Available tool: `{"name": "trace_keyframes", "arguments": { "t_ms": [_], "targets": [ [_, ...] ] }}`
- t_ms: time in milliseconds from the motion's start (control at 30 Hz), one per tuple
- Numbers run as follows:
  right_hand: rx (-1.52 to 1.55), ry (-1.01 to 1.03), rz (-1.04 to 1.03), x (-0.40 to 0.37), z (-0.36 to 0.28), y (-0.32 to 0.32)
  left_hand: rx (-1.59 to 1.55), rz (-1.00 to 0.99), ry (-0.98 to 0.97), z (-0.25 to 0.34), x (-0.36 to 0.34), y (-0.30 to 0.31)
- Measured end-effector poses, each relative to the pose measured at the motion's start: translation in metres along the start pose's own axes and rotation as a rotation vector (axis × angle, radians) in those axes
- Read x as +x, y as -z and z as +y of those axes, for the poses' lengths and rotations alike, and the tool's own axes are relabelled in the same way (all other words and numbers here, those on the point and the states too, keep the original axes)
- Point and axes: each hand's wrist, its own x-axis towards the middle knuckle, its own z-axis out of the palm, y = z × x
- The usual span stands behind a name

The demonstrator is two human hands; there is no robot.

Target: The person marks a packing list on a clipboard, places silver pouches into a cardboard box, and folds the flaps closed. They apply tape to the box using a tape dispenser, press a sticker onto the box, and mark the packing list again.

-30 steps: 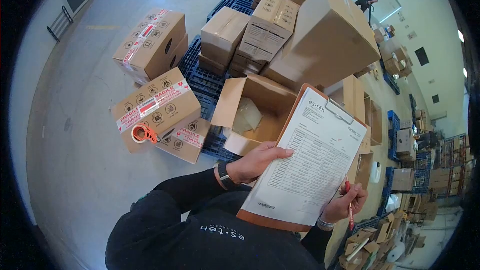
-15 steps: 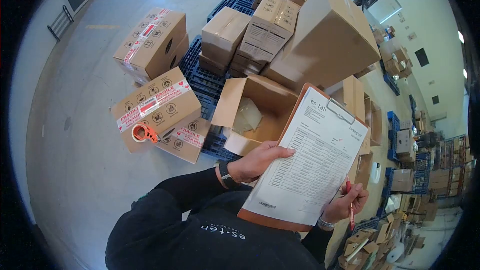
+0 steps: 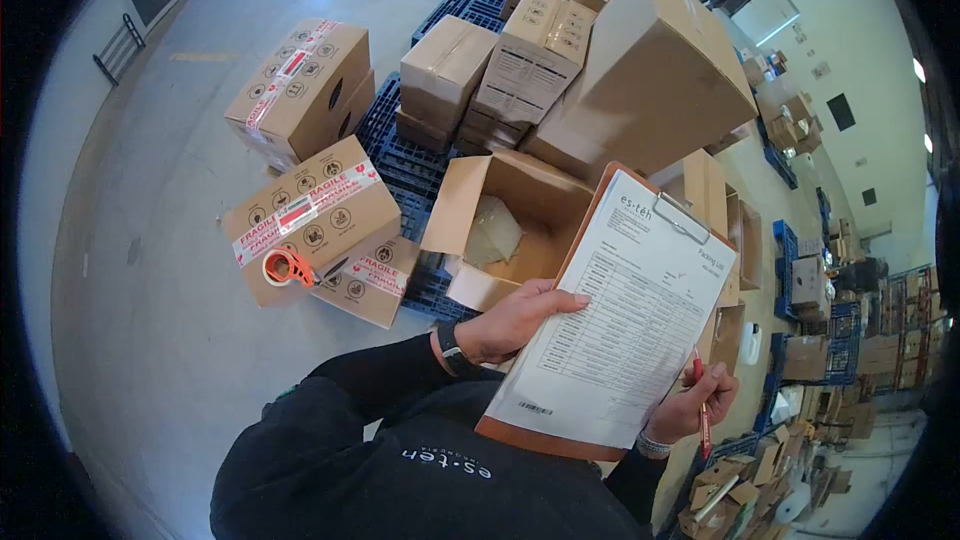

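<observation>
My left hand (image 3: 505, 325) grips the left edge of a brown clipboard (image 3: 550, 442), its thumb lying on top of the paper. A printed packing list (image 3: 625, 315) sits under the metal clip (image 3: 690, 218). My right hand (image 3: 693, 405) is closed around a red pen (image 3: 702, 410) beside the board's lower right edge. Just beyond the clipboard stands an open cardboard box (image 3: 550, 208), with a pale translucent wrapped item (image 3: 493, 230) inside it. The fingers of my left hand are hidden behind the board.
Taped fragile cartons (image 3: 310, 205) are stacked to the left, with an orange-handled tape dispenser (image 3: 287, 267) on one. More cartons (image 3: 450, 65) and a tall box (image 3: 650, 80) stand around blue pallets (image 3: 395, 155). Loose cardboard (image 3: 735, 500) lies at lower right.
Both hands keep their hold on the clipboard and pen. The view has shifted very slightly; the boxes stay where they were.
</observation>
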Motion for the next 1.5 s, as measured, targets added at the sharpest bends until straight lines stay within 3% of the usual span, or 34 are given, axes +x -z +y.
{"name": "trace_keyframes", "arguments": {
  "t_ms": [133, 200, 300, 333, 400, 500, 567, 967, 1500],
  "targets": [
    [0.027, -0.026, 0.018, 0.000, -0.002, -0.001, -0.028, -0.021, 0.009, -0.003, 0.002, 0.000],
    [0.149, 0.079, -0.072, 0.001, 0.001, 0.000, 0.001, 0.013, -0.006, -0.002, 0.000, -0.001],
    [0.055, 0.076, -0.093, 0.001, -0.001, 0.004, 0.114, 0.061, 0.000, 0.001, -0.003, -0.002],
    [0.045, 0.194, -0.099, 0.003, 0.004, 0.003, 0.225, 0.077, 0.021, 0.007, -0.007, -0.003],
    [0.095, 0.077, -0.122, 0.002, 0.001, 0.005, 0.130, 0.142, 0.016, 0.000, -0.007, 0.000],
    [0.000, 0.088, -0.139, 0.000, 0.001, 0.008, 0.126, 0.182, -0.024, 0.001, -0.012, 0.004],
    [0.127, 0.038, -0.259, 0.000, -0.004, 0.005, 0.145, 0.163, -0.046, 0.002, -0.014, 0.008],
    [0.151, 0.016, -0.400, 0.006, -0.001, 0.014, 0.111, 0.154, -0.011, 0.000, -0.014, 0.012],
    [-0.028, 0.115, -0.281, 0.008, 0.004, 0.010, 0.056, 0.108, -0.058, -0.010, -0.013, 0.012]
  ]
}}
